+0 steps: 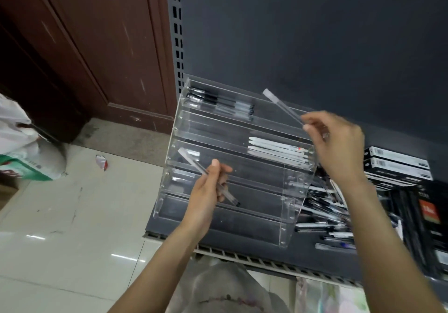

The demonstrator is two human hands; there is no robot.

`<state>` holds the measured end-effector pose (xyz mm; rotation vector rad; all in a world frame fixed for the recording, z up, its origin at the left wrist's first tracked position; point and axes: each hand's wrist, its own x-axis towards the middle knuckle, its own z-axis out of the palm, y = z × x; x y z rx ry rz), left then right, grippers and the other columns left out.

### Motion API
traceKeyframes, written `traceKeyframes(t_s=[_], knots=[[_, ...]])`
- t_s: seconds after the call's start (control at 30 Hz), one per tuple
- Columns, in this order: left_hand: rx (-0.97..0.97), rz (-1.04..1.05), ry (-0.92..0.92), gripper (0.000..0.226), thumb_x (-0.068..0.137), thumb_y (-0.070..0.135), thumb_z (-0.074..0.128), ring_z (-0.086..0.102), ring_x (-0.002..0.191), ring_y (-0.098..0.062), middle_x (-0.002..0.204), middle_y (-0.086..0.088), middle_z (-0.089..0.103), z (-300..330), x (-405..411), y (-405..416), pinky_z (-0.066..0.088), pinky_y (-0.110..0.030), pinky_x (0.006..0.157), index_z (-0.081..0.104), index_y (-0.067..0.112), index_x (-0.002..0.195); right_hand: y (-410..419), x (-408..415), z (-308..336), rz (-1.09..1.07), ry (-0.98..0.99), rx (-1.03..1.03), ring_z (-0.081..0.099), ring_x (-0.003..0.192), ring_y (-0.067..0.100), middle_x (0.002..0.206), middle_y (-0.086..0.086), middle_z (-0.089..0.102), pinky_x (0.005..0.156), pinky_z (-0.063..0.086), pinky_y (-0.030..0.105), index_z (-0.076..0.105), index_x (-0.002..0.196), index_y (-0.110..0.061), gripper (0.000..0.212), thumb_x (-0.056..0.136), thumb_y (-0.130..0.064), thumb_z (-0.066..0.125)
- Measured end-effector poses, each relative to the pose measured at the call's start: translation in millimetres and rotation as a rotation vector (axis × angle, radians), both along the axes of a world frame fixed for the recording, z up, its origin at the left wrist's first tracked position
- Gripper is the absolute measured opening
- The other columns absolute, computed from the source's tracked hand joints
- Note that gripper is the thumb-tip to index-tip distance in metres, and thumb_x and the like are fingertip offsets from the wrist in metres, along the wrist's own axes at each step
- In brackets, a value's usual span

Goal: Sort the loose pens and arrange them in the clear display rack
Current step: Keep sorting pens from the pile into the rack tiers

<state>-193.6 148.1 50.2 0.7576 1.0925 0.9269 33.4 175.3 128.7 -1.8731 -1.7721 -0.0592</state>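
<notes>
1. Head view, looking down. Clear display rack [232,167] sits at centre frame on a dark shelf [242,235], its stepped tiers rising toward the upper part of the frame. Judgement: the stepping lets each row show above the one in front of it.

2. Left hand [208,191], lower centre: fingers [221,169] and thumb pinch a clear-barrelled pen [206,174] near mid-length, cap end pointing to the upper left, in front of the rack's middle tiers. Judgement: a mid-barrel hold keeps the pen level for laying it flat in a channel.

3. Right hand [337,142], right of centre: fingertips pinch a second clear pen [283,106] by its lower end; the capped end sticks up and left over the top tiers. Judgement: an end hold suits checking the type or aiming it into an upper row.

4. Rack contents: black-capped pens [218,101] lie in the top tier toward its left; white pens [276,150] lie in a middle tier at its right. Like is grouped with like, so sorting is under way; the lower tiers look mostly unfilled.

5. Loose pens [324,210] lie heaped on the shelf just right of the rack, near the right hand. Judgement: much remains to sort.

6. Boxed stock [397,164] is stacked at far right; tiled floor [72,203] at lower left.
</notes>
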Motion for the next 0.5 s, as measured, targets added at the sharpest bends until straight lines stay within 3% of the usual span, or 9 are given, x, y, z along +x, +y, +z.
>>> traceKeyframes(t_s=[0.1, 0.27, 0.5], knots=[[-0.003, -0.005, -0.056, 0.034, 0.096, 0.036, 0.043, 0.033, 0.045, -0.005, 0.058, 0.007, 0.037, 5.4, 9.8, 3.5, 0.031, -0.016, 0.044, 0.059, 0.008, 0.085, 21.1, 21.4, 6.6, 0.026, -0.216, -0.132, 0.068, 0.083, 0.023, 0.094, -0.002, 0.072, 0.071, 0.05, 0.033, 0.071, 0.099, -0.023, 0.015, 0.087, -0.015, 0.066], [0.032, 0.008, -0.023, 0.024, 0.096, 0.023, 0.051, 0.039, 0.041, -0.007, 0.058, 0.004, 0.041, 1.3, 19.7, 5.9, 0.039, -0.019, 0.043, 0.054, 0.012, 0.074, 48.4, 35.6, 14.6, 0.066, -0.496, -0.368, 0.065, 0.09, 0.032, 0.096, 0.003, 0.072, 0.072, 0.047, 0.036, 0.071, 0.103, -0.026, 0.019, 0.09, -0.017, 0.061], [-0.014, 0.053, -0.044, 0.025, 0.097, 0.016, 0.049, 0.039, 0.044, -0.009, 0.058, 0.004, 0.041, -1.3, 29.1, 3.6, 0.04, -0.018, 0.043, 0.055, 0.014, 0.073, 70.7, 34.1, 14.6, 0.247, -0.309, -0.622, 0.065, 0.084, 0.014, 0.081, -0.007, 0.069, 0.074, 0.049, 0.028, 0.073, 0.089, -0.024, 0.015, 0.082, -0.011, 0.068]])
